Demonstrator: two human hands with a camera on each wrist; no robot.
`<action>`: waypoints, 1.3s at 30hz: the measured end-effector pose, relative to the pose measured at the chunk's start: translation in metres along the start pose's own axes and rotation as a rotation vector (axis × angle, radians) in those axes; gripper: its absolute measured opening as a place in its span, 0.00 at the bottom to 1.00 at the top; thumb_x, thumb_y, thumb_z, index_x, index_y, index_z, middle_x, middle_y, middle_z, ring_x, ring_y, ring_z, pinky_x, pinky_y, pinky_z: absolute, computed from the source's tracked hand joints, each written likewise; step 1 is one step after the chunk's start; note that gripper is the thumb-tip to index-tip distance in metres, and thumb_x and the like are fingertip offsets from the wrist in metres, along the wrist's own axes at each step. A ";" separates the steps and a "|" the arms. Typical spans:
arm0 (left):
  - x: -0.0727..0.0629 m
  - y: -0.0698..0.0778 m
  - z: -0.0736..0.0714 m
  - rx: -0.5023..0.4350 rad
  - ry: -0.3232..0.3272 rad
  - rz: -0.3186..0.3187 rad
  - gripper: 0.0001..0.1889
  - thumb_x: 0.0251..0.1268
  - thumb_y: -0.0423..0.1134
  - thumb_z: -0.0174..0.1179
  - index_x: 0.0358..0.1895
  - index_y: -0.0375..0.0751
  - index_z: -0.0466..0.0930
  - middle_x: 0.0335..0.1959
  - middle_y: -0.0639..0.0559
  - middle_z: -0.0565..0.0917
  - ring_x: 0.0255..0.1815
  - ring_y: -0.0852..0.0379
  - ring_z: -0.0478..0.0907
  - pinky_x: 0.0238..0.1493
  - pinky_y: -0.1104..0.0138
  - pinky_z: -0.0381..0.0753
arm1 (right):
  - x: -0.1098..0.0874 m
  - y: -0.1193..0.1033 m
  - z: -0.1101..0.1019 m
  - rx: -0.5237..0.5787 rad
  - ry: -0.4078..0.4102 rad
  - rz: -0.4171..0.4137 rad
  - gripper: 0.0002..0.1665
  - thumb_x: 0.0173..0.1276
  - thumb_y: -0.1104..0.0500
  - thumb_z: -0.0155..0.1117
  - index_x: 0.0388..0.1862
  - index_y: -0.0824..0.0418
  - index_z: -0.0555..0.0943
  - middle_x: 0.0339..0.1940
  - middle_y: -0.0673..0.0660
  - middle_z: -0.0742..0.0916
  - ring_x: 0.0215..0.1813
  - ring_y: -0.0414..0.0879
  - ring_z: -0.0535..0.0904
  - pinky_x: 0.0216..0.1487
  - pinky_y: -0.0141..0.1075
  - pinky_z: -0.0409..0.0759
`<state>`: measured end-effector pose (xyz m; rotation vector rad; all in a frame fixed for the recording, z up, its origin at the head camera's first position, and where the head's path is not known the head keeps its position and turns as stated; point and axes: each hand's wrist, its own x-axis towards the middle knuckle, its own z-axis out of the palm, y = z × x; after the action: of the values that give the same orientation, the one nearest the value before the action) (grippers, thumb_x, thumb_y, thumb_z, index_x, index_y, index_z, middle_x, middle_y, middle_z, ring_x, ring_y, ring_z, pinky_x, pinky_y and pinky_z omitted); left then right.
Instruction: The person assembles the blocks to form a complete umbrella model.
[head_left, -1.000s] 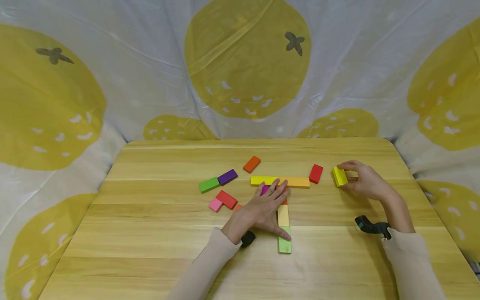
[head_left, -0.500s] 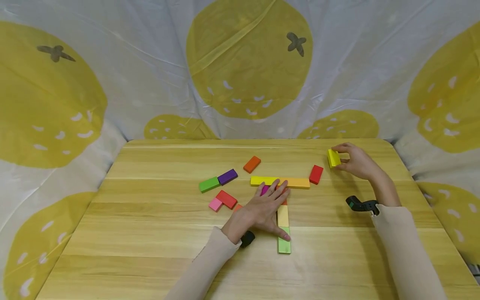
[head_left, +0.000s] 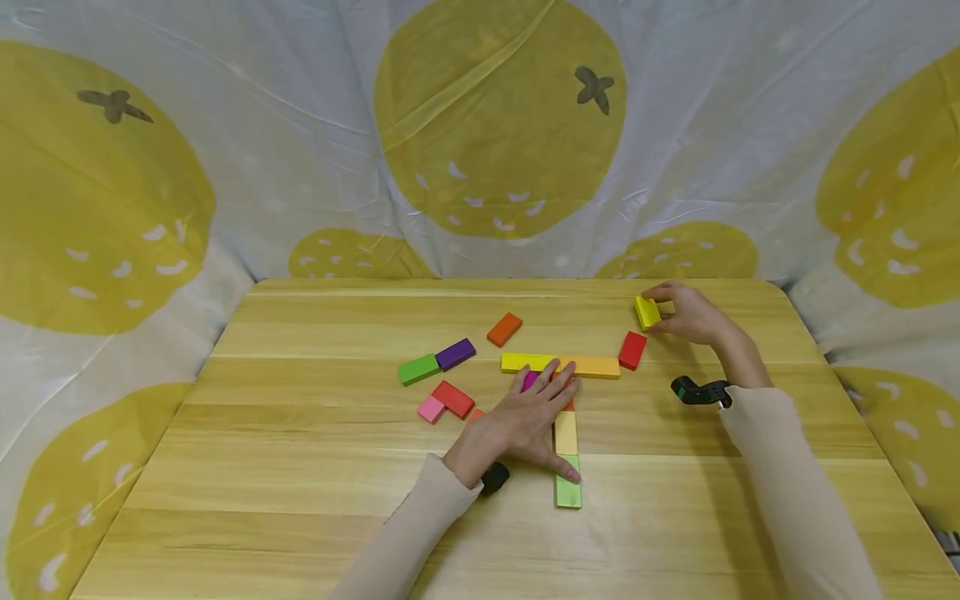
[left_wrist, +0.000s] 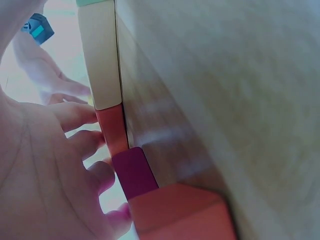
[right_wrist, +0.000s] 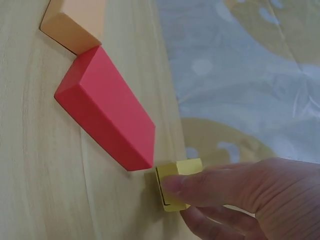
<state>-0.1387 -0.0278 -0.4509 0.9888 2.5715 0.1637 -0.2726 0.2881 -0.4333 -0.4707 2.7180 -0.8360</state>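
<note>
My right hand pinches a yellow block between thumb and fingers near the far right of the table. In the right wrist view that yellow block is close to one end of a red block. Spread fingers of my left hand lie over a T-shaped layout of blocks. A yellow block and a light orange block form its bar; a cream block and a light green block show in the stem. A magenta block is partly covered by this hand in the head view.
On the wooden table lie an orange block, a purple block against a green block, and a red block touching a pink one. A patterned cloth hangs behind the far edge.
My right hand has carried the yellow block away from me and then leftward, to just beyond the red block at the bar's right end. My left hand has stayed in place.
</note>
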 end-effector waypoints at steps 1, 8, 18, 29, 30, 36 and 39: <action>0.000 0.000 0.000 -0.001 0.000 0.001 0.70 0.48 0.78 0.67 0.86 0.49 0.38 0.88 0.53 0.32 0.88 0.50 0.26 0.86 0.43 0.34 | 0.001 0.000 0.001 0.005 -0.005 0.003 0.38 0.67 0.71 0.69 0.74 0.76 0.67 0.76 0.78 0.67 0.75 0.74 0.64 0.66 0.63 0.76; 0.000 0.000 0.002 0.000 0.005 -0.001 0.70 0.48 0.79 0.67 0.86 0.49 0.38 0.88 0.53 0.32 0.88 0.51 0.26 0.86 0.44 0.34 | 0.007 0.000 0.005 0.007 -0.017 0.000 0.36 0.68 0.71 0.69 0.73 0.74 0.70 0.75 0.78 0.69 0.75 0.74 0.64 0.70 0.65 0.72; 0.000 -0.001 0.002 -0.003 0.010 0.005 0.69 0.48 0.78 0.67 0.86 0.48 0.39 0.88 0.52 0.32 0.88 0.50 0.27 0.86 0.43 0.35 | 0.006 0.003 0.017 0.157 -0.012 -0.040 0.31 0.77 0.65 0.59 0.77 0.69 0.68 0.76 0.74 0.71 0.77 0.72 0.64 0.74 0.66 0.67; -0.001 -0.001 0.001 -0.016 0.017 0.009 0.69 0.48 0.77 0.68 0.86 0.48 0.40 0.88 0.52 0.33 0.88 0.49 0.27 0.86 0.43 0.34 | 0.013 0.010 0.028 0.180 0.064 -0.048 0.29 0.78 0.61 0.62 0.74 0.67 0.72 0.77 0.72 0.71 0.80 0.70 0.62 0.76 0.65 0.65; -0.001 -0.001 0.001 -0.017 0.017 0.009 0.69 0.48 0.77 0.68 0.86 0.48 0.40 0.88 0.52 0.33 0.88 0.49 0.27 0.86 0.43 0.34 | 0.013 0.009 0.028 0.184 0.065 -0.052 0.29 0.78 0.61 0.62 0.74 0.67 0.72 0.77 0.72 0.71 0.80 0.70 0.62 0.76 0.65 0.64; -0.001 -0.001 0.000 -0.018 0.014 0.007 0.70 0.48 0.77 0.68 0.86 0.48 0.39 0.88 0.52 0.33 0.88 0.50 0.27 0.86 0.43 0.34 | 0.011 0.008 0.030 0.190 0.073 -0.067 0.28 0.77 0.61 0.63 0.74 0.66 0.73 0.77 0.71 0.72 0.80 0.70 0.62 0.77 0.65 0.64; 0.000 -0.001 0.001 -0.019 0.012 0.006 0.70 0.47 0.78 0.68 0.86 0.48 0.39 0.88 0.52 0.33 0.88 0.50 0.27 0.86 0.43 0.34 | 0.010 0.009 0.031 0.196 0.068 -0.060 0.28 0.77 0.61 0.63 0.74 0.65 0.74 0.77 0.70 0.73 0.81 0.69 0.62 0.76 0.64 0.65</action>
<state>-0.1389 -0.0289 -0.4516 0.9920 2.5729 0.1965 -0.2736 0.2759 -0.4646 -0.4913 2.6576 -1.1411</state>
